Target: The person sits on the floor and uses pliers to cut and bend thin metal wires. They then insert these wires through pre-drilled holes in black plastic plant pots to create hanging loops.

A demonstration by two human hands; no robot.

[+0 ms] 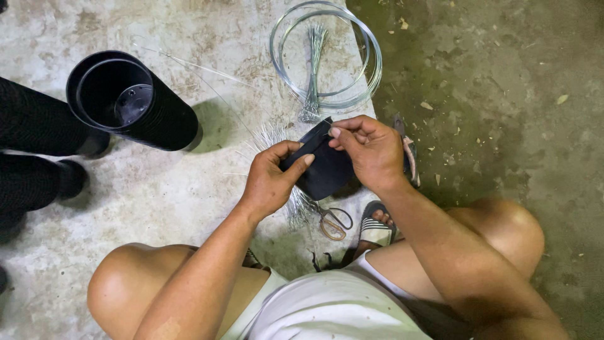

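Held above the concrete floor (157, 189), just below the coil of wire (325, 55): a small black pot (324, 169), tipped on its side. Left hand (272, 179) wrapped around the pot's lower wall, thumb across the front. Right hand (371, 151) closed at the rim, fingertips pinched together there, seemingly on a thin wire too fine to make out. Judged from this, wiring of this pot under way, not finished. Left of the coil, a stack of larger black pots (129, 101) lying untouched. Below the pot, cut wire pieces (296, 208) and scissors (333, 221) at rest; pliers (410, 154) just right.
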